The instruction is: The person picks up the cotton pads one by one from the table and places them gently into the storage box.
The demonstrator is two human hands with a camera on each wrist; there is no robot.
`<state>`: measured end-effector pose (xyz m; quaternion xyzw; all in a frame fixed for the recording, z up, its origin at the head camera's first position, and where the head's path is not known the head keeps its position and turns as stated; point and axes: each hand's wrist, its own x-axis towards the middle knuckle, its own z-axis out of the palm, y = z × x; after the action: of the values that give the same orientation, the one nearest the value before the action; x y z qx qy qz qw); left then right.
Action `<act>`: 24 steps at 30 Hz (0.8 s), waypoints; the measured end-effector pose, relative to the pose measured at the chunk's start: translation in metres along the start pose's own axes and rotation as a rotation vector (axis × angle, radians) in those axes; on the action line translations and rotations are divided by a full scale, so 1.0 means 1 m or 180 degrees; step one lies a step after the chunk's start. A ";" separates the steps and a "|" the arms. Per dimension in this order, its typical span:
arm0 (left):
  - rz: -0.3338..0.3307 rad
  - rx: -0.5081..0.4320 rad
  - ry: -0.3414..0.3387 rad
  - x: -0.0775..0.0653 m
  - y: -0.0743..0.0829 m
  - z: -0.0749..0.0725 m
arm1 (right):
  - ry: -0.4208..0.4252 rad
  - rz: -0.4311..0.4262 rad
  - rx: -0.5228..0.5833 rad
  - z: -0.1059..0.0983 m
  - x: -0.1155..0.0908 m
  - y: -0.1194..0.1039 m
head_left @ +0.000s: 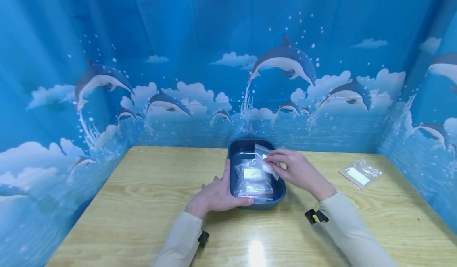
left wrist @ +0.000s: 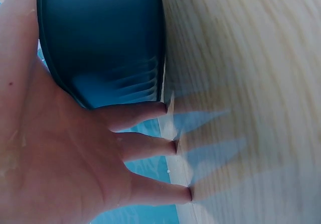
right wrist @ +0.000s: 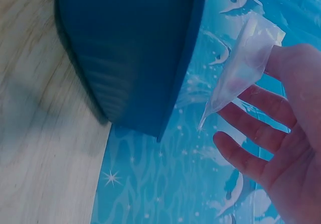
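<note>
A dark blue box [head_left: 280, 189] stands on the table with several clear zip bags [head_left: 252, 173] inside, some showing white labels. My left hand [head_left: 216, 193] rests against the box's left side and front, its fingers spread and straight, the thumb along the front rim. In the left wrist view, fingertips [left wrist: 183, 194] of that hand touch the tabletop beside the box. Above the box's right side, my right hand [head_left: 294, 168] pinches one zip bag [right wrist: 246, 68] between thumb and fingers. The bag hangs tilted over the box.
Another zip bag with a white label [head_left: 358, 175] lies flat on the wooden table [head_left: 160, 187], well to the right of the box. A blue curtain with dolphins [head_left: 214, 41] rises behind the table and at both sides.
</note>
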<state>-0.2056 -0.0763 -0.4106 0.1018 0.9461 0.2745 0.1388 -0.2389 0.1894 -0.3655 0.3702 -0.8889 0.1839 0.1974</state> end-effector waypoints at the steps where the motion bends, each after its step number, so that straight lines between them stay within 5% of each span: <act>1: 0.0000 0.0005 -0.0003 0.000 0.000 0.000 | -0.0027 0.0002 -0.0012 0.001 0.002 -0.001; 24: -0.0073 -0.0004 -0.0040 0.001 0.000 0.001 | -0.0264 -0.0178 -0.0376 0.032 0.025 0.006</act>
<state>-0.2064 -0.0756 -0.4113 0.0926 0.9461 0.2728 0.1480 -0.2663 0.1633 -0.3816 0.3898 -0.8950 0.1100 0.1870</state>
